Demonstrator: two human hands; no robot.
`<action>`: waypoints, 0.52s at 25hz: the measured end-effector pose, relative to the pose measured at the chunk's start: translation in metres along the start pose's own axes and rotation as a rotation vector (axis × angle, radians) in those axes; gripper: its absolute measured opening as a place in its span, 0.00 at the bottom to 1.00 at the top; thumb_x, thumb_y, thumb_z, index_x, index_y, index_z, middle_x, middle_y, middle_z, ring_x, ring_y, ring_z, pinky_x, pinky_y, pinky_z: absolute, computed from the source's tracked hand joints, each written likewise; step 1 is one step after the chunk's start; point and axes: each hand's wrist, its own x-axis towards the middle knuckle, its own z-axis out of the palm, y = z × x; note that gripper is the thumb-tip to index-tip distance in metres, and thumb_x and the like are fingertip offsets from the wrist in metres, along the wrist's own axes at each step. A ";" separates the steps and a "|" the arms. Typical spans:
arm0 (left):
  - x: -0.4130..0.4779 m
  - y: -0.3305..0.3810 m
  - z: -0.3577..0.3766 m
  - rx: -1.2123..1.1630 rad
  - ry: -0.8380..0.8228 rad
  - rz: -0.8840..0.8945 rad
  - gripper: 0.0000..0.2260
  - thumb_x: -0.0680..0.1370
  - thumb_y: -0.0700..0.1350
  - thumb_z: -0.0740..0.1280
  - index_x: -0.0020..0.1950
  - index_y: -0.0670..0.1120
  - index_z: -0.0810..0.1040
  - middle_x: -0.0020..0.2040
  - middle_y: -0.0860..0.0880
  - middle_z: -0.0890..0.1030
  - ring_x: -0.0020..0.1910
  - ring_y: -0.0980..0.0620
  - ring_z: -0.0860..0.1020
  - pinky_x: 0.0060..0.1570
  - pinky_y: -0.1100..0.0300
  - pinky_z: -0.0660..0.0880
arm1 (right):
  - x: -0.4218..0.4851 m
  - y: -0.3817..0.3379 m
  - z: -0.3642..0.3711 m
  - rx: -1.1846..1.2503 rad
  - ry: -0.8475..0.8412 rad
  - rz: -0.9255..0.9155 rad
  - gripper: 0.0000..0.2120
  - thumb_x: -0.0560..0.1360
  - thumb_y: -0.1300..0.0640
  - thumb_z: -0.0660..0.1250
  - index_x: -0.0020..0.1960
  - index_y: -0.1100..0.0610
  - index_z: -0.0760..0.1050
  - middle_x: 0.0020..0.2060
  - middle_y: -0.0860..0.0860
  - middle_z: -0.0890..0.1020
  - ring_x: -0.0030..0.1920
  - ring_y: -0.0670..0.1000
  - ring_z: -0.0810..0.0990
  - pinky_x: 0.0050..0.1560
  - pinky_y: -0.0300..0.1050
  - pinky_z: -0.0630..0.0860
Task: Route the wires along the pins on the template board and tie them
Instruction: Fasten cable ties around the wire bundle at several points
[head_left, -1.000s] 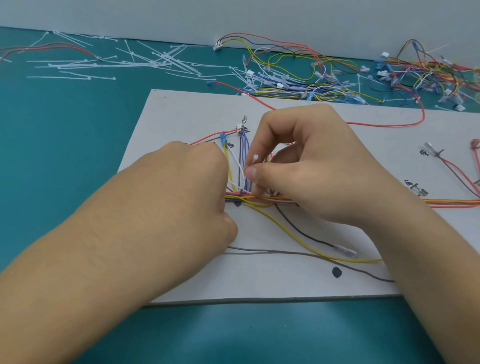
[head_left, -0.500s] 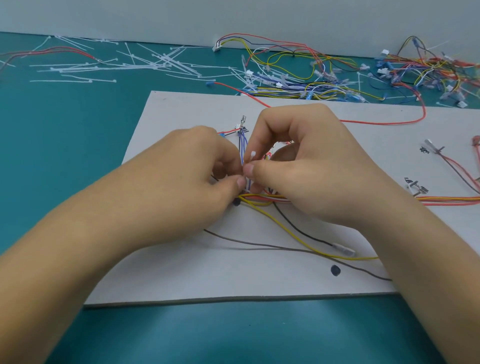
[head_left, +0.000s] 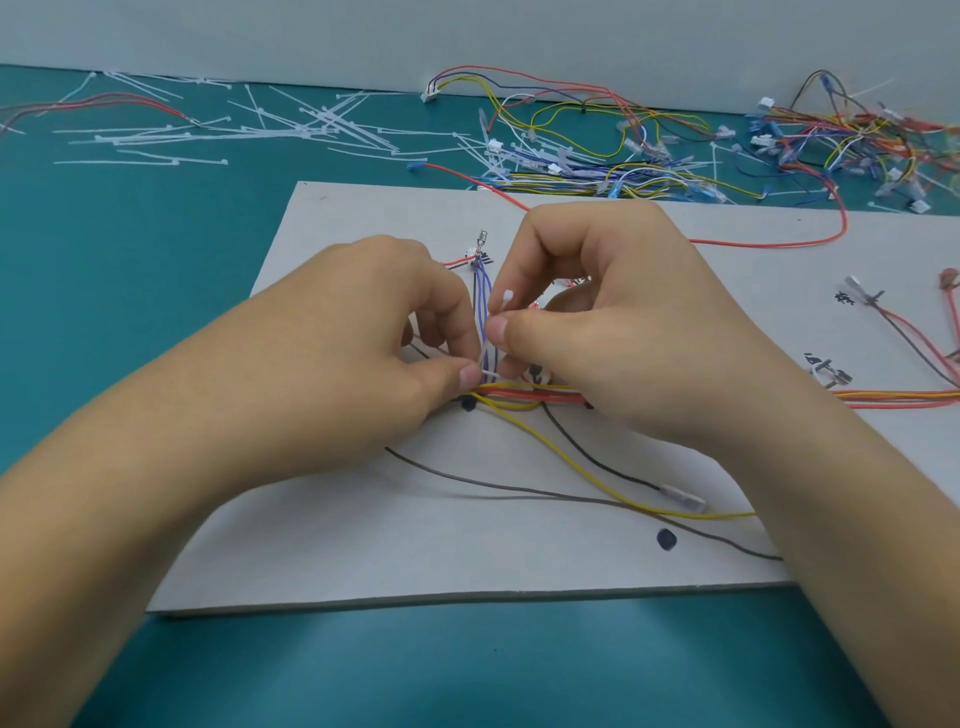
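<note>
Grey template board (head_left: 363, 545): left hand (head_left: 374, 358) and right hand (head_left: 613, 327) both pinch the cable tie (head_left: 507, 298) between them; a slack grip may free the purple wires (head_left: 481, 291)

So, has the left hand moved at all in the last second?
Yes. The left hand has shifted right across the board, up to the purple wires, where it now pinches the tie next to the right hand.

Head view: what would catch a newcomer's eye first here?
Both hands meet mid-board: the left hand and right hand each pinch a white cable tie at the purple wires. Behind the template board, a tangle of coloured wires sprawls far right, loose ties far left.
</note>
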 end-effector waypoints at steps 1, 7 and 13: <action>-0.001 0.001 -0.001 0.001 0.009 0.011 0.07 0.69 0.58 0.67 0.39 0.57 0.82 0.45 0.59 0.78 0.45 0.62 0.75 0.43 0.57 0.70 | 0.000 0.000 0.000 -0.002 -0.001 -0.001 0.10 0.70 0.68 0.73 0.38 0.55 0.77 0.34 0.51 0.83 0.31 0.52 0.85 0.29 0.37 0.73; -0.003 0.005 -0.004 0.108 0.005 0.201 0.03 0.71 0.49 0.71 0.39 0.53 0.84 0.38 0.57 0.78 0.38 0.57 0.78 0.39 0.61 0.74 | 0.001 0.001 0.001 -0.018 0.005 0.016 0.11 0.70 0.69 0.72 0.37 0.54 0.77 0.35 0.51 0.83 0.30 0.50 0.85 0.28 0.34 0.71; -0.004 0.006 -0.006 0.063 0.021 0.168 0.05 0.70 0.45 0.74 0.37 0.55 0.87 0.34 0.56 0.81 0.34 0.59 0.78 0.34 0.68 0.70 | 0.001 0.001 0.001 -0.039 0.006 0.020 0.09 0.70 0.67 0.72 0.38 0.54 0.78 0.36 0.50 0.83 0.34 0.50 0.85 0.31 0.35 0.70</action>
